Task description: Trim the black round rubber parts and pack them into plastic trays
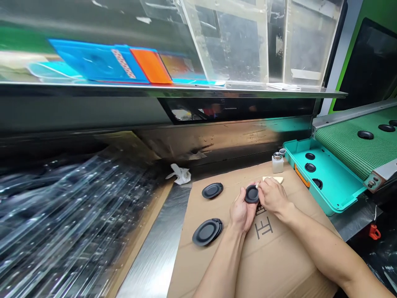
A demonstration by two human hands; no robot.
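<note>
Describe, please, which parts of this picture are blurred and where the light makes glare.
Head view: streaky blur over the clear plastic pile and blue item; head view: bright glare on the metal strip; head view: comparatively sharp black disc in the left hand.

A brushed, silvery metal table (pixel 161 244) shows as a bare strip left of centre, with white glare near the lower edge. Behind it rises a low, shiny metal back panel (pixel 242 135), reflecting warm brown and, toward the right, teal. Above that runs a glossy black horizontal panel (pixel 273 107), then a long, thin metal shelf (pixel 198 92). Cloudy, clear-plastic sheets (pixel 242 45) stand upright over the shelf. At right, a green mesh conveyor belt (pixel 344 142) lies before a bright green wall (pixel 378 10) with a dark, round-cornered pane (pixel 369 66).
</note>
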